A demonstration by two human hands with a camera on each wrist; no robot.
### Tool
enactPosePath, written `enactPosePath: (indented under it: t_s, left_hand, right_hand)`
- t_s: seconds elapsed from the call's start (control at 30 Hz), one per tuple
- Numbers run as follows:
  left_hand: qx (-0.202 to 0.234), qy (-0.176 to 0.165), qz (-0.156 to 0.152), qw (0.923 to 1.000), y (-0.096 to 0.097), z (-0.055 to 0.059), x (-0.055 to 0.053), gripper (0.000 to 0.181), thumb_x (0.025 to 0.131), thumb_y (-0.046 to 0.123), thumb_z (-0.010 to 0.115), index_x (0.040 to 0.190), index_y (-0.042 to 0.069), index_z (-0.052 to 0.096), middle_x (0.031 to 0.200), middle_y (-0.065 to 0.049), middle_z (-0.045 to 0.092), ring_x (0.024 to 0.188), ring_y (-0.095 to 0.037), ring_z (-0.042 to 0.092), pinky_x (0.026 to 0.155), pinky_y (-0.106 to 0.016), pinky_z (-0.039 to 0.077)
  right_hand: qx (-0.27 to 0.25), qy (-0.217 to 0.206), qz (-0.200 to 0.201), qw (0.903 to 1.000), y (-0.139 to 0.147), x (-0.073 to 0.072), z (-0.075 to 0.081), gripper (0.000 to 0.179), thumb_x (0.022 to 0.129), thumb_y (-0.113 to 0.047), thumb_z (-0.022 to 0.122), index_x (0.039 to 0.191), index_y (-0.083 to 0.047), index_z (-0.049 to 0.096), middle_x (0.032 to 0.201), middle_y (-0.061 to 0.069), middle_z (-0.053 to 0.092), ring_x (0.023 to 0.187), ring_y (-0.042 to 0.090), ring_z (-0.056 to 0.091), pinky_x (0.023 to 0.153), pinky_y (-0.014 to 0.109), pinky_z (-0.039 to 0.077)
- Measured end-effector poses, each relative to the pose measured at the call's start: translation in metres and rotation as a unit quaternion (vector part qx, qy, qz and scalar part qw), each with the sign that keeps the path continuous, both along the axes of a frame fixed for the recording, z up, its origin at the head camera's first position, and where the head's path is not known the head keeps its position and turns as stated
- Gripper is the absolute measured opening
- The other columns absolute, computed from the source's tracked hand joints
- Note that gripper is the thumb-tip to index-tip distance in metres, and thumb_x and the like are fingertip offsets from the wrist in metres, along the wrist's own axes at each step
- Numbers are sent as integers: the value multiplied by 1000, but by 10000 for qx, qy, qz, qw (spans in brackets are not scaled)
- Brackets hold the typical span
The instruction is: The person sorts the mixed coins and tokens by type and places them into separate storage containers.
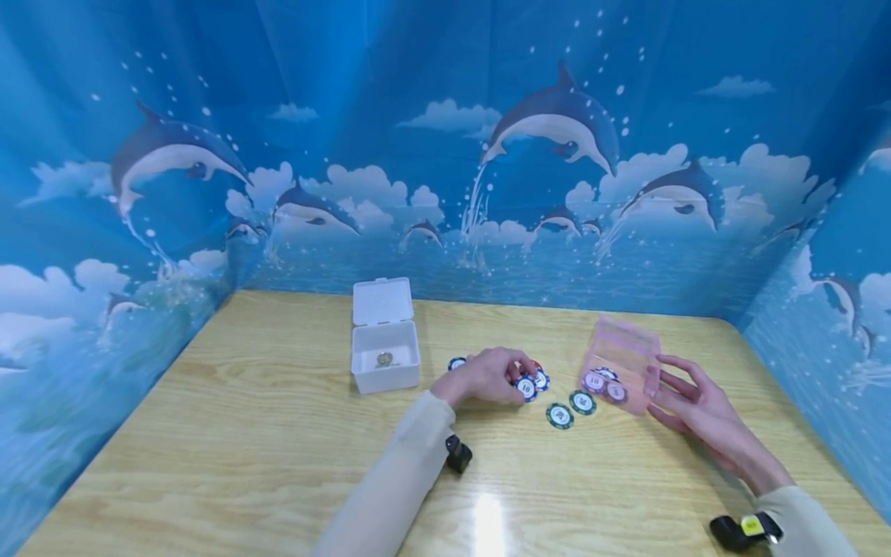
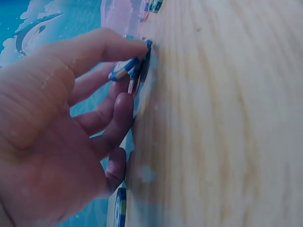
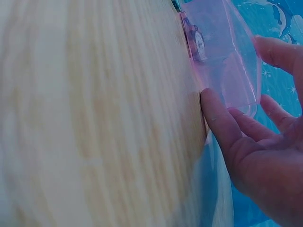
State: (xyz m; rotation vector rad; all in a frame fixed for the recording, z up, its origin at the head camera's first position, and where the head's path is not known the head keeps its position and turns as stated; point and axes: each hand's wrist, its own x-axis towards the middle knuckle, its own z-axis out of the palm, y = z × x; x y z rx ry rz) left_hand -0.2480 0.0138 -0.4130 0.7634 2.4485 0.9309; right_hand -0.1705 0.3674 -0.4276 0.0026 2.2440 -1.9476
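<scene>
With bent fingers, my left hand (image 1: 487, 375) pinches a blue-and-white poker chip (image 1: 526, 387) at the middle of the table. Other chips lie against it, including a red one (image 1: 536, 364) partly hidden by the fingers. My right hand (image 1: 699, 414) grips the right end of a translucent pink plastic box (image 1: 626, 334), its fingers spread along the wall in the right wrist view. Inside the box are several chips (image 1: 616, 391). Two green-edged chips (image 1: 560, 416) lie between the hands. Another blue chip (image 1: 456, 363) shows just behind the left wrist.
A white box (image 1: 385, 379) with its lid raised stands left of the left hand, holding a few small coin-like discs (image 1: 384, 359). The wooden table (image 1: 230, 433) meets a blue dolphin-print curtain (image 1: 418, 155) at the back and sides.
</scene>
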Motion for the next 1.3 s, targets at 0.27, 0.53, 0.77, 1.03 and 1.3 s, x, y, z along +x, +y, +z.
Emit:
enactPosePath:
  t_s: [0.27, 0.53, 0.77, 1.03, 1.3]
  left_hand:
    - [145, -404, -274, 9987, -4, 0, -2, 50, 79, 9, 82, 125, 25, 71, 101, 5, 62, 90, -9, 56, 80, -23, 49]
    - [174, -304, -287, 9990, -5, 0, -2, 49, 80, 14, 86, 127, 23, 72, 92, 5, 61, 82, -8, 54, 74, -21, 46]
    - [110, -244, -173, 9995, -4, 0, 0, 43, 80, 16, 87, 119, 24, 73, 94, 6, 64, 85, -7, 58, 77, -22, 47]
    - [44, -119, -115, 9999, -3, 0, 1, 40, 79, 20, 88, 115, 26, 71, 95, 8, 64, 86, -6, 58, 81, -24, 46]
    - [179, -107, -30, 9998, -4, -1, 1, 42, 79, 22, 86, 118, 24, 70, 99, 10, 66, 90, -5, 59, 88, -26, 46]
  right_hand:
    - [117, -3, 18, 9999, 0, 0, -1, 60, 102, -14, 63, 151, -27, 31, 141, -4, 46, 110, -14, 59, 89, 23, 60]
    - [133, -122, -39, 9998, -2, -1, 1, 59, 103, -14, 62, 150, -29, 31, 160, 26, 22, 109, -14, 59, 89, 23, 60]
    - [170, -137, -37, 9998, -2, 0, 1, 59, 103, -15, 62, 151, -28, 31, 158, 24, 28, 109, -13, 60, 90, 23, 60]
    - [176, -128, -21, 9998, -1, 0, 0, 59, 102, -15, 63, 150, -29, 32, 154, 16, 34, 109, -12, 61, 90, 24, 60]
    - [223, -78, 3, 9997, -2, 0, 0, 62, 103, -14, 62, 154, -26, 29, 160, 34, 20, 108, -14, 60, 90, 22, 60]
